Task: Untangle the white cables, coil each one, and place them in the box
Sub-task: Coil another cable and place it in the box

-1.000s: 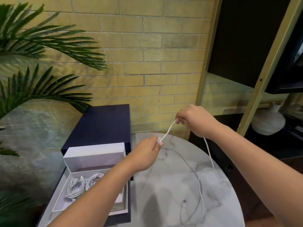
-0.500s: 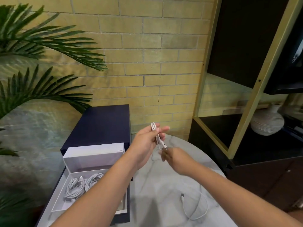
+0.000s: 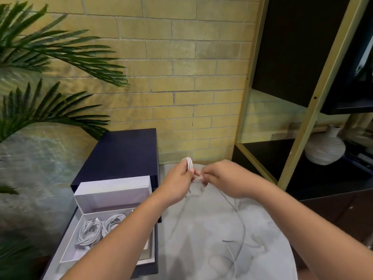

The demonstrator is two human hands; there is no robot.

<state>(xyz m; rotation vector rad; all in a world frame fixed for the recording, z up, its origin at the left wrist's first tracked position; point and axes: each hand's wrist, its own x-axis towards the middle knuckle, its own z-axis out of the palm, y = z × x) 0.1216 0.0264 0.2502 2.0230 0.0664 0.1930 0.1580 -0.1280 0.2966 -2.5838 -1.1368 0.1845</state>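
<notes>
Coiling: left hand [image 3: 177, 182] grips the white cable [image 3: 189, 163] loops, the bundle thicker than a moment ago.
Feeding: right hand [image 3: 220, 178] has swung back in, pinching the strand beside them.
Slack: shorter, trailing toward the marble table's [image 3: 191, 249] near edge.
Box [image 3: 113, 190]: two coils [image 3: 94, 231] inside; this one looks nearly ready.

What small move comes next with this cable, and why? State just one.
Probably the right hand should carry another loop up to the coil in the left hand: a long tail lies uncoiled on the table.
</notes>
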